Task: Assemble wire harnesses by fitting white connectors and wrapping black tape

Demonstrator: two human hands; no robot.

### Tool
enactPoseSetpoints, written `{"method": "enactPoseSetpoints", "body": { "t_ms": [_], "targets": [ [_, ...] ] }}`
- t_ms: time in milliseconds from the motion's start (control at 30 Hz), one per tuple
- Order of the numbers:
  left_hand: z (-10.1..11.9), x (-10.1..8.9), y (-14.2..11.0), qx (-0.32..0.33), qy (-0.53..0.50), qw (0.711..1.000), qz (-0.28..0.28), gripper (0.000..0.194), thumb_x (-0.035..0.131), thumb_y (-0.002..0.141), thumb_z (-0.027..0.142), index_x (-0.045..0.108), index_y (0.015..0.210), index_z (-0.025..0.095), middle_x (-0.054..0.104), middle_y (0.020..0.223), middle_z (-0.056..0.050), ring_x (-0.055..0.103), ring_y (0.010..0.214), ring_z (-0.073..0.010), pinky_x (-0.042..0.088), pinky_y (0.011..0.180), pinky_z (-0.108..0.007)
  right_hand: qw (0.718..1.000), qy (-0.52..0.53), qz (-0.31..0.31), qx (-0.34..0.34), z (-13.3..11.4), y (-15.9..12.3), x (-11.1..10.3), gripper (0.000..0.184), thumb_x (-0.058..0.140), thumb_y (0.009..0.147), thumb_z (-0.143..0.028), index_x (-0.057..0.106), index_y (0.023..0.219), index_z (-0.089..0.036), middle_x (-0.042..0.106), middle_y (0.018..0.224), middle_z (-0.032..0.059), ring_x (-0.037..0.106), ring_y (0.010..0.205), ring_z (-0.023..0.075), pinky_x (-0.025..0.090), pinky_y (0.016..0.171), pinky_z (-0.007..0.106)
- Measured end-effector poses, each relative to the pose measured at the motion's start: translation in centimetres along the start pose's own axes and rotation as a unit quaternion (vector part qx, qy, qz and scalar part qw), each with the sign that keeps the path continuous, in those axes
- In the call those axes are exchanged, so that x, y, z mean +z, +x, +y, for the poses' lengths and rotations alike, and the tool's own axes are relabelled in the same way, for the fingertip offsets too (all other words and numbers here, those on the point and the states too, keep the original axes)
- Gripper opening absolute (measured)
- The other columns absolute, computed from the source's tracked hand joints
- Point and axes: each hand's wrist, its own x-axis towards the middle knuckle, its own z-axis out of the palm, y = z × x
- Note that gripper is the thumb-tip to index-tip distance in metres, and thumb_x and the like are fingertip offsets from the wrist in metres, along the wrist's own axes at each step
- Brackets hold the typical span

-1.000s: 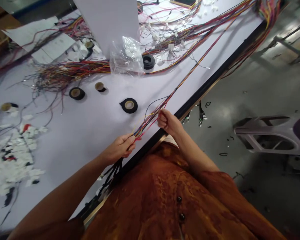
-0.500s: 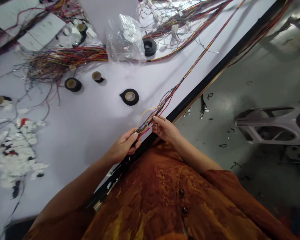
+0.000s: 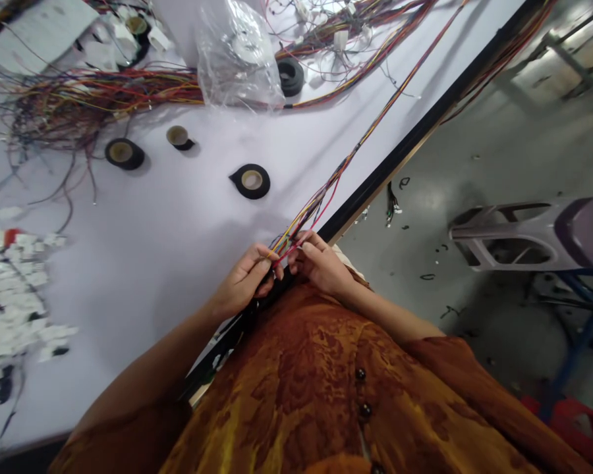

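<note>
A bundle of coloured wires [image 3: 332,179] runs from the upper right down to both hands at the table's front edge. My left hand [image 3: 247,278] is closed round the bundle's near end, thumb on top. Close beside it, my right hand [image 3: 321,264] pinches a red wire [image 3: 299,245] between thumb and fingertips, at the side of the bundle. Part of the wire ends is hidden by the fingers. Up and left of the hands, a roll of black tape [image 3: 252,181] lies flat on the white table [image 3: 178,217].
More tape rolls [image 3: 124,153] lie left of centre. A plastic bag [image 3: 240,59] and a thick wire bundle [image 3: 103,92] lie at the back. White scraps [image 3: 20,289] cover the left side. A stool [image 3: 518,234] stands on the floor at right.
My right hand has lowered slightly and now holds the red wire, which is pulled across toward the left hand. The left hand keeps its grip on the bundle. The view has shifted a little.
</note>
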Motion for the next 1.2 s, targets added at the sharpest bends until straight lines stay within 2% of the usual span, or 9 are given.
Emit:
{"method": "enactPoseSetpoints", "body": {
  "t_ms": [100, 267, 467, 633, 733, 900, 1000, 1067, 1200],
  "targets": [
    [-0.1, 0.3, -0.1, 0.019, 0.019, 0.999, 0.023, 0.026, 0.058, 0.095, 0.045, 0.050, 0.100, 0.021, 0.062, 0.085, 0.002, 0.044, 0.044, -0.0013, 0.030, 0.041, -0.015, 0.999, 0.030, 0.028, 0.025, -0.2, 0.6, 0.0, 0.046, 0.083, 0.070, -0.049, 0.055, 0.094, -0.022, 0.064, 0.077, -0.0039, 0.063, 0.068, 0.0106, 0.051, 0.062, 0.023],
    [-0.3, 0.4, 0.0, 0.019, 0.020, 0.999, 0.040, 0.042, 0.058, 0.095, 0.040, 0.040, 0.130, 0.027, 0.062, 0.086, 0.004, 0.043, 0.043, -0.0018, 0.031, 0.040, -0.015, 0.998, -0.001, 0.047, 0.050, -0.4, 1.0, 0.3, 0.036, 0.083, 0.070, -0.037, 0.056, 0.088, -0.020, 0.062, 0.068, -0.0051, 0.056, 0.059, 0.0087, 0.046, 0.057, 0.023],
    [-0.6, 0.3, 0.2, 0.014, 0.011, 1.000, 0.018, 0.024, 0.059, 0.093, 0.041, 0.053, 0.105, 0.021, 0.062, 0.088, 0.002, 0.046, 0.046, -0.0017, 0.029, 0.042, -0.016, 0.998, -0.016, 0.059, 0.033, 0.2, 0.8, 0.5, 0.028, 0.077, 0.072, -0.033, 0.055, 0.083, -0.020, 0.058, 0.059, -0.0064, 0.052, 0.053, 0.0087, 0.042, 0.053, 0.023],
    [-0.8, 0.0, -0.3, 0.010, 0.034, 0.999, -0.019, 0.018, 0.061, 0.092, 0.037, 0.056, 0.094, 0.019, 0.060, 0.077, 0.002, 0.049, 0.053, -0.0059, 0.035, 0.049, -0.019, 0.998, 0.005, 0.006, 0.060, 0.3, 0.2, 0.8, 0.030, 0.070, 0.077, -0.037, 0.059, 0.099, -0.020, 0.063, 0.069, -0.0034, 0.056, 0.059, 0.0114, 0.045, 0.058, 0.025],
    [-0.7, -0.2, -0.5, -0.005, 0.058, 0.997, -0.045, 0.018, 0.065, 0.089, 0.035, 0.055, 0.091, 0.020, 0.057, 0.071, 0.004, 0.049, 0.059, -0.0082, 0.038, 0.055, -0.020, 0.998, -0.002, -0.016, 0.057, -0.2, 0.0, 0.9, 0.032, 0.063, 0.082, -0.046, 0.061, 0.100, -0.019, 0.064, 0.071, -0.0018, 0.057, 0.062, 0.0123, 0.047, 0.060, 0.027],
    [-0.6, 0.6, 0.1, -0.002, 0.170, 0.985, -0.026, 0.032, 0.065, 0.088, 0.043, 0.053, 0.074, 0.017, 0.062, 0.081, -0.001, 0.055, 0.072, -0.0119, 0.044, 0.069, -0.025, 0.997, -0.054, 0.053, 0.028, -0.1, 0.0, 0.4, 0.038, 0.072, 0.078, -0.053, 0.060, 0.088, -0.019, 0.061, 0.066, -0.0034, 0.052, 0.054, 0.0091, 0.043, 0.054, 0.023],
    [-0.3, 0.8, -0.6, 0.011, 0.219, 0.975, -0.022, 0.027, 0.065, 0.089, 0.042, 0.060, 0.079, 0.017, 0.066, 0.092, -0.004, 0.061, 0.089, -0.0165, 0.048, 0.083, -0.029, 0.996, -0.082, 0.028, 0.012, 0.7, -0.1, 0.1, 0.036, 0.076, 0.077, -0.050, 0.059, 0.083, -0.019, 0.060, 0.065, -0.0048, 0.050, 0.053, 0.0077, 0.042, 0.054, 0.022],
    [0.6, 0.4, -1.8, 0.026, 0.245, 0.969, 0.017, 0.021, 0.066, 0.088, 0.039, 0.068, 0.092, 0.018, 0.068, 0.105, -0.005, 0.063, 0.099, -0.0184, 0.050, 0.092, -0.032, 0.993, -0.118, -0.009, 0.009, 1.4, -0.2, -0.1, 0.037, 0.077, 0.077, -0.051, 0.062, 0.083, -0.019, 0.059, 0.065, -0.0053, 0.049, 0.053, 0.0071, 0.042, 0.054, 0.022],
    [3.4, -1.4, -2.1, 0.096, 0.269, 0.935, 0.208, 0.024, 0.069, 0.088, 0.034, 0.069, 0.107, 0.020, 0.071, 0.112, -0.005, 0.066, 0.103, -0.0182, 0.050, 0.099, -0.034, 0.982, -0.181, -0.046, 0.001, 2.5, -0.3, -0.6, 0.044, 0.074, 0.077, -0.060, 0.067, 0.089, -0.018, 0.064, 0.078, -0.0020, 0.054, 0.063, 0.0084, 0.045, 0.058, 0.022]
  ]
}}
